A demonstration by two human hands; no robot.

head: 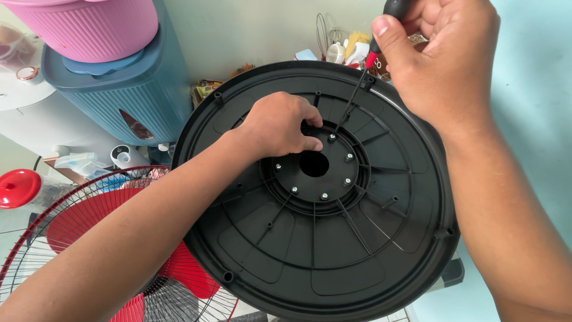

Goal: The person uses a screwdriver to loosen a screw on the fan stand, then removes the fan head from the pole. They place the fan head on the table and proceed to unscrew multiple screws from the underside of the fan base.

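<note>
Screwdriver [364, 77] gripped in right hand [441, 59], tip on screw [331, 138] just beside left hand [280, 125] fingers, closed on black fan base [333, 256] hub; five other screws seated (tightness unclear).

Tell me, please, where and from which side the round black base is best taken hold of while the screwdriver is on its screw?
Probably at the raised hub beside the centre hole, from the left. The black base lies underside up, its ribs giving the fingers purchase, and the left hand already presses there. The right hand brings the screwdriver from the upper right, so the left stays clear.
</note>
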